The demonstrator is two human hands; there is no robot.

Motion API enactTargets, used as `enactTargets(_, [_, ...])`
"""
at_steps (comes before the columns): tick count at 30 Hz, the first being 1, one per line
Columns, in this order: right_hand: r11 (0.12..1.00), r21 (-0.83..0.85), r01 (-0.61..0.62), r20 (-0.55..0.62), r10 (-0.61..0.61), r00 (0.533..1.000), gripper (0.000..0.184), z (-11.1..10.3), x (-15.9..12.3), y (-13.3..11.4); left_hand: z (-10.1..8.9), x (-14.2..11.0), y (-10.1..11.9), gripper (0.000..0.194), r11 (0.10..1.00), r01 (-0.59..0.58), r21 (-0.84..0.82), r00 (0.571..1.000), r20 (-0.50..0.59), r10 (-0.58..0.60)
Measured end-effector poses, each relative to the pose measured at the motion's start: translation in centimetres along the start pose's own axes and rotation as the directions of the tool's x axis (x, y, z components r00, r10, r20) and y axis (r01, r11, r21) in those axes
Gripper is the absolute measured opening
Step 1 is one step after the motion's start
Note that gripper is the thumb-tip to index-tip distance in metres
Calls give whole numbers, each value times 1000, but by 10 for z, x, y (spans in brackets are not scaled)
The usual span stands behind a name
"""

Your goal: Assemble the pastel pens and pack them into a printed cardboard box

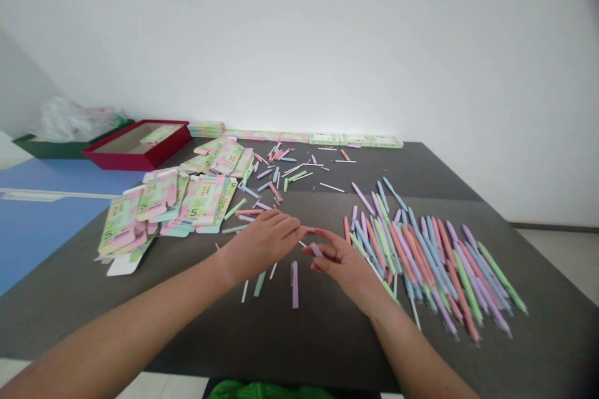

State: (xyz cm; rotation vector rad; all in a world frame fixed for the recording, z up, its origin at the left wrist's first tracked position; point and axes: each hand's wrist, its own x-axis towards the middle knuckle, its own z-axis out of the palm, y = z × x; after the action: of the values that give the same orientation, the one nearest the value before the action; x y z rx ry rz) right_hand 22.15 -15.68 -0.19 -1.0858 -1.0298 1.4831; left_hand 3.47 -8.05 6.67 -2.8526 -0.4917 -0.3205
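Note:
Over the middle of the dark table, my left hand (266,244) is closed, its fingers pinched around a thin stick (306,228) that looks like a pen refill. Beside it, my right hand (345,265) grips a short purple pen part (317,250) between thumb and fingers, and its index finger reaches to the stick's other end. A purple pen cap with a clip (294,285) lies below the hands. Near my left wrist are a green pen part (259,284) and a white refill (244,291). What my left palm covers is hidden.
To the right lies a pile of pastel pens (421,249). Loose caps and refills (276,177) are scattered beyond my hands. Flattened printed boxes (161,199) lie left. A red tray (135,165), a green tray with plastic bags (51,148) and filled-out boxes (322,139) line the back.

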Motion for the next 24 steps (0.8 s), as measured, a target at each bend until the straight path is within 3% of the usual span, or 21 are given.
enactTargets(6, [978,-186,93,29,-89,996,50,-4,2,6,6,11,5,17,984,-108,143,985,147,87])
enactTargets(18, [882,-447,150,0,-168,986,51,-8,8,18,4,21,13,16,963,-226,145,964,177,199])
enactTargets(24, [823,-534,195,3,-229,973,50,-7,11,19,4,30,10,20,925,-337,177,929,222,296])
